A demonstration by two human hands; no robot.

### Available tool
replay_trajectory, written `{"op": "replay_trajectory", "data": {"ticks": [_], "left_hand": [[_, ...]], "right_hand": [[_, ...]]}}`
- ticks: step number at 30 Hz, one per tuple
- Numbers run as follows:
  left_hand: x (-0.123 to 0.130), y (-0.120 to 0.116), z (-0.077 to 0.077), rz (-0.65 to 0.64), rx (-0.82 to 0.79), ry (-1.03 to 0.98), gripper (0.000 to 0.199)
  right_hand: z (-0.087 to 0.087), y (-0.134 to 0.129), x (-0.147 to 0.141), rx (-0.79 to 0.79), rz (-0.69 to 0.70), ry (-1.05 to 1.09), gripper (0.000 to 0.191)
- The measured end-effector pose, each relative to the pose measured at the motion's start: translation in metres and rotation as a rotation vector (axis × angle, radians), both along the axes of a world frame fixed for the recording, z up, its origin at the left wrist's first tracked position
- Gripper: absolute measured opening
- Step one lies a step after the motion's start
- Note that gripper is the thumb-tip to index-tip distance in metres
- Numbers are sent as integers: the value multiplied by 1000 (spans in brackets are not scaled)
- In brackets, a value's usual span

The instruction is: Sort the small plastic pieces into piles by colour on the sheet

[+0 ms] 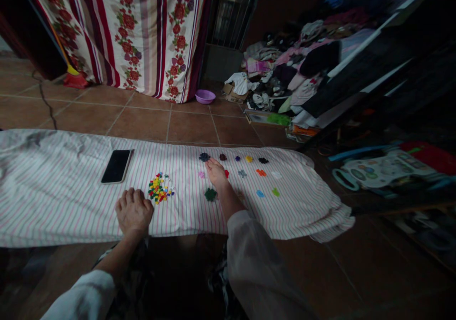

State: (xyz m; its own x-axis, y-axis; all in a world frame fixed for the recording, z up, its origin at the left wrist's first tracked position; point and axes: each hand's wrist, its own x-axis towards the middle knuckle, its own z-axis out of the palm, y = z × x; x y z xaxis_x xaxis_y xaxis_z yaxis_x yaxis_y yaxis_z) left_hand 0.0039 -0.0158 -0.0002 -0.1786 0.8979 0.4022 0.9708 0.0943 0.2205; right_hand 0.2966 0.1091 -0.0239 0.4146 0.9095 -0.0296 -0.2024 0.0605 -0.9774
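Observation:
On a striped cloth (pixel 185 215) lies a mixed heap of small coloured pieces (pixel 160 188). My left hand (pixel 133 211) rests on the cloth just left of this heap, its fingers bent and what they hold, if anything, hidden. Farther right, my right hand (pixel 216 172) reaches to a dark grey-blue pile (pixel 204 157), fingertips at its edge; whether they hold a piece is too small to tell. Around it are sorted piles, among them dark green (pixel 210 194), pink (pixel 201 174), yellow (pixel 249 159), black (pixel 263 160), orange (pixel 261 172) and lime green (pixel 275 192).
A phone (pixel 117 166) lies on the cloth at the left. Beyond the cloth are a purple basin (pixel 205 96), a floral curtain (pixel 149 35) and heaped clothes (pixel 285 68). A dark rack stands at the right.

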Motion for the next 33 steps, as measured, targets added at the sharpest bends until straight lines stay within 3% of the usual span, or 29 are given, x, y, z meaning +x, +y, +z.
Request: {"op": "replay_trajectory", "data": {"ticks": [4,14,26,33], "left_hand": [[0,0,1,-7,-4,-9,33],[-1,0,-1,-16,-17,-71,35],[0,-1,1,-13,-20,-36,34],[0,0,1,-10,-22,-57,35]], "right_hand": [[-3,0,-2,-108,-37,40,33],[-18,2,-2,-185,-28,-68,26],[-4,-4,-12,-170,-79,65,17],[9,0,-12,-202,25,36,13]]}}
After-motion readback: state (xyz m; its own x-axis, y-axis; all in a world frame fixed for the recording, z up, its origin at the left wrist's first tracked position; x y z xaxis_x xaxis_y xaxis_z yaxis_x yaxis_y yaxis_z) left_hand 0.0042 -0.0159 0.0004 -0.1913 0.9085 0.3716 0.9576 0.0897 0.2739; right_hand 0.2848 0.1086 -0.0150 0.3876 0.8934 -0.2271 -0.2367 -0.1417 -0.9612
